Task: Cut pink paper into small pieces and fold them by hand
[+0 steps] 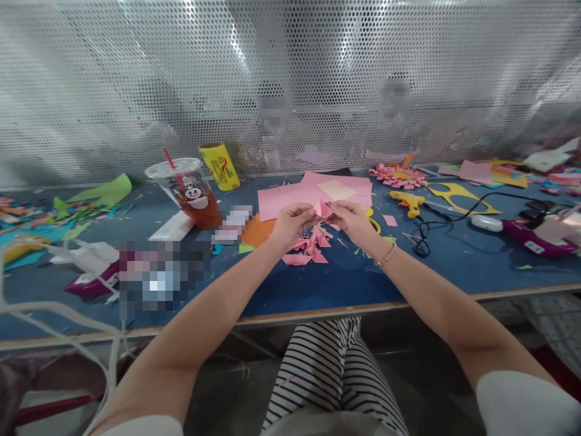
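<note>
A small folded piece of pink paper [322, 209] is held up between both hands, above the blue table [318, 289]. My left hand [293, 223] pinches its left side with thumb and fingers. The right side is gripped by my right hand [351, 219], which has a bracelet at its wrist. Below the hands lies a pile of cut pink paper pieces [313, 247]. Larger pink sheets [281, 200] lie flat behind the hands, with a pale sheet [336, 189] on top. Yellow scissors handles [374, 224] show beside my right hand.
A drink cup with a red straw [195, 197] and a yellow can [220, 166] stand left. On the right are a yellow glue gun [411, 204], its black cable, a pink paper ring [399, 175] and a purple power strip [538, 239]. A perforated metal panel [318, 72] rises behind.
</note>
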Demonstrator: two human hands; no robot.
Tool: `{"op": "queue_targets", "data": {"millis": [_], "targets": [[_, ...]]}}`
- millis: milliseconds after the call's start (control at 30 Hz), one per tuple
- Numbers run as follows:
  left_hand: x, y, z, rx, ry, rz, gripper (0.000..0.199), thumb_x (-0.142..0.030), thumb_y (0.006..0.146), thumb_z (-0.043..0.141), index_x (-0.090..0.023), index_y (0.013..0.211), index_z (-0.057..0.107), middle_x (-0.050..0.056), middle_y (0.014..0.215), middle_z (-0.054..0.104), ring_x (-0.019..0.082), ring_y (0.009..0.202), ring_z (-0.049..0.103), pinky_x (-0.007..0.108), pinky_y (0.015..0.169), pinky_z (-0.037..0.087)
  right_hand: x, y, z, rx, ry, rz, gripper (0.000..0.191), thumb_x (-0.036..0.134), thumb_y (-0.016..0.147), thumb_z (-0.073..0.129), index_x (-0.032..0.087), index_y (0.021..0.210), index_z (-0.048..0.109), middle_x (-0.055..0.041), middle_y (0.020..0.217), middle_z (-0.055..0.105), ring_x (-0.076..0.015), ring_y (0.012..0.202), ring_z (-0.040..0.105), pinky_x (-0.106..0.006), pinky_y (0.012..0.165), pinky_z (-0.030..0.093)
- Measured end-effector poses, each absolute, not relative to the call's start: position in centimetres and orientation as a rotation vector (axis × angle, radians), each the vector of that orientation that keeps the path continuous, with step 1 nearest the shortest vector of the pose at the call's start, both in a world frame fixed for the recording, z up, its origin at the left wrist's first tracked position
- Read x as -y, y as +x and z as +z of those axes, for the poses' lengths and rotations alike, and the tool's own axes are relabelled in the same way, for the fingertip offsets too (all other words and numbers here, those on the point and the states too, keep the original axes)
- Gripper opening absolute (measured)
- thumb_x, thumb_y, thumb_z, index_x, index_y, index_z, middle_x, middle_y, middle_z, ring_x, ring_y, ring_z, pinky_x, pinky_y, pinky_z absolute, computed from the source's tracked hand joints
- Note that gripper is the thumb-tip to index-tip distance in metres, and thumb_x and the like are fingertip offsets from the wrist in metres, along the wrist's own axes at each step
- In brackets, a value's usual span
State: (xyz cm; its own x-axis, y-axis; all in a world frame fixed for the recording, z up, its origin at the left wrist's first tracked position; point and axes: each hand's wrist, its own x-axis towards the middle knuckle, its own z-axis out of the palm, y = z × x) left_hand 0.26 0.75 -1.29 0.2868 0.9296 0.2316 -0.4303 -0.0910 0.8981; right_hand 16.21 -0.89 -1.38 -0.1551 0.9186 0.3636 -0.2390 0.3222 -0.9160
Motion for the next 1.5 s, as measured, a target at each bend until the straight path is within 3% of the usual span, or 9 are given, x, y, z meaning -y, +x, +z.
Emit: {"op": "queue_targets", "data": {"millis": [333, 467, 633, 767, 933, 1133, 1333, 1500], "targets": [[0.0, 0.5, -1.0, -0.594, 1.219, 1.254, 0.023, -0.026, 0.058, 0.074, -0.014, 0.073, 0.062, 0.000, 0.064, 0.064, 0.011, 0.065, 0.062, 0.030, 0.075, 0.052, 1.0, 16.1, -1.2, 1.405, -0.833, 1.023, 0.023, 0.033, 0.059, 0.069, 0.017, 0.068, 0.055, 0.0037, 0.061, 0.053, -0.0081, 0.057, 0.049, -0.024, 0.058, 0.043], [-0.1, 0.5, -1.0, -0.644, 1.300, 1.282, 0.025, -0.026, 0.057, 0.074, -0.014, 0.075, 0.063, -0.001, 0.067, 0.063, 0.010, 0.065, 0.061, 0.029, 0.073, 0.051, 0.7, 16.0, -1.7, 1.407, -0.783, 1.044, 0.022, 0.027, 0.058, 0.068, 0.017, 0.072, 0.055, 0.0023, 0.069, 0.056, -0.0090, 0.065, 0.052, -0.025, 0.066, 0.044], [-0.1, 0.1, -0.8, -0.709, 1.516, 1.273, 0.027, -0.026, 0.057, 0.073, -0.014, 0.079, 0.064, 0.002, 0.070, 0.065, 0.011, 0.065, 0.060, 0.027, 0.070, 0.049, 0.4, 16.0, -2.0, 1.418, -0.826, 1.042, 0.020, 0.032, 0.063, 0.063, 0.016, 0.075, 0.057, 0.0006, 0.071, 0.060, -0.0104, 0.065, 0.054, -0.027, 0.067, 0.045], [0.2, 0.0, -0.5, -0.744, 1.606, 1.308, 0.023, -0.024, 0.057, 0.073, -0.015, 0.076, 0.063, 0.000, 0.068, 0.063, 0.010, 0.065, 0.058, 0.026, 0.070, 0.047, 0.8, 16.2, -1.4, 1.555, -0.925, 0.775, 0.015, 0.030, 0.068, 0.060, 0.017, 0.073, 0.060, -0.0010, 0.069, 0.059, -0.0120, 0.065, 0.054, -0.028, 0.064, 0.045], [0.7, 0.3, -0.4, -0.717, 1.585, 1.328, 0.026, -0.021, 0.055, 0.074, -0.015, 0.077, 0.061, 0.000, 0.070, 0.063, 0.010, 0.066, 0.059, 0.024, 0.070, 0.047, 1.3, 16.8, -0.7, 1.694, -0.887, 0.339, 0.004, 0.021, 0.071, 0.059, 0.018, 0.071, 0.062, -0.0052, 0.084, 0.058, -0.0161, 0.081, 0.056, -0.032, 0.070, 0.047], [1.0, 0.6, -0.2, -0.524, 1.208, 1.153, 0.025, -0.028, 0.063, 0.070, -0.016, 0.083, 0.062, 0.001, 0.081, 0.064, 0.011, 0.074, 0.062, 0.029, 0.078, 0.049, 1.2, 17.4, -0.8, 1.741, -0.848, 0.121, 0.017, 0.012, 0.075, 0.054, 0.024, 0.077, 0.065, -0.0048, 0.093, 0.053, -0.0179, 0.093, 0.053, -0.039, 0.081, 0.047], [0.8, 0.6, -0.5, -0.618, 1.086, 1.022, 0.022, -0.030, 0.064, 0.071, -0.015, 0.077, 0.060, -0.001, 0.068, 0.062, 0.008, 0.061, 0.061, 0.024, 0.066, 0.052, 1.5, 17.4, -1.1, 1.871, -0.751, 0.069, 0.021, 0.012, 0.079, 0.048, 0.025, 0.077, 0.065, -0.0040, 0.100, 0.049, -0.0155, 0.089, 0.054, -0.037, 0.082, 0.048], [0.7, 0.5, -0.7, -0.598, 1.101, 0.944, 0.019, -0.023, 0.062, 0.072, -0.015, 0.075, 0.060, -0.003, 0.064, 0.061, 0.006, 0.059, 0.060, 0.019, 0.063, 0.051, 2.3, 17.2, -0.4, 1.795, -0.817, 0.036, 0.016, 0.010, 0.074, 0.052, 0.023, 0.081, 0.056, -0.0043, 0.094, 0.052, -0.0174, 0.092, 0.051, -0.035, 0.081, 0.047]]}}
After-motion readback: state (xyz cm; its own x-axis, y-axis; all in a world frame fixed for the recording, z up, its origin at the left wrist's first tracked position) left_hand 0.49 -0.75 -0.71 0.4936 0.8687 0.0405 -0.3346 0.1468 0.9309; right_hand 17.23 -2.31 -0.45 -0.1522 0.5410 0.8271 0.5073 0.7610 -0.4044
